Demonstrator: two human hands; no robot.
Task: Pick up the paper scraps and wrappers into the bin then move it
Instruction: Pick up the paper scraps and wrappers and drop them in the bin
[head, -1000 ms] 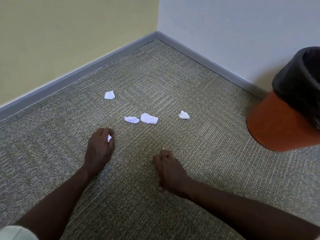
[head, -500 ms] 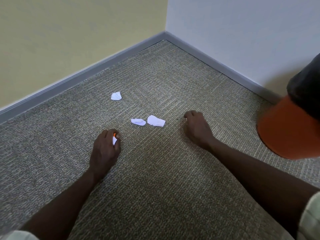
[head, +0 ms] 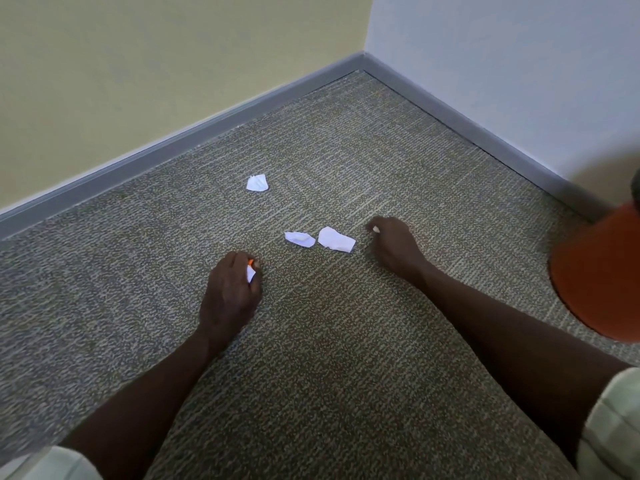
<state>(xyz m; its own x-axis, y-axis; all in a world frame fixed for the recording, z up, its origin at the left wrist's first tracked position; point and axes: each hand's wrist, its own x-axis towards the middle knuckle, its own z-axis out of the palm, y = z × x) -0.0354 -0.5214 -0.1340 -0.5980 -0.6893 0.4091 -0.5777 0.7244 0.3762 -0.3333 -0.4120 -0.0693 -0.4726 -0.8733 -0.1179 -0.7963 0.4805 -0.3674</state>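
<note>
While both arms reach out over the carpet (head: 346, 375), I see the left hand (head: 230, 292) curled into a fist low on the floor, gripping a white paper scrap (head: 250, 274) with a bit of orange wrapper (head: 250, 261) showing between finger and thumb. The right hand (head: 393, 245) sits farther out, fingers curled down against the carpet and pinching something small and pale at the fingertips (head: 375, 230); I can't make out what it is. Two loose scraps lie side by side between the hands, a larger scrap (head: 336, 239) just beside the right hand and a smaller scrap (head: 299, 238) left of it, the two apart by a thin gap. A third scrap (head: 257, 183) lies well beyond them, toward the grey baseboard (head: 173, 140) of the yellow wall. At the right edge of the carpet, close to the white wall, stands the orange bin (head: 599, 282), cut off by the frame, with a dark liner (head: 636, 188) at its top.
</note>
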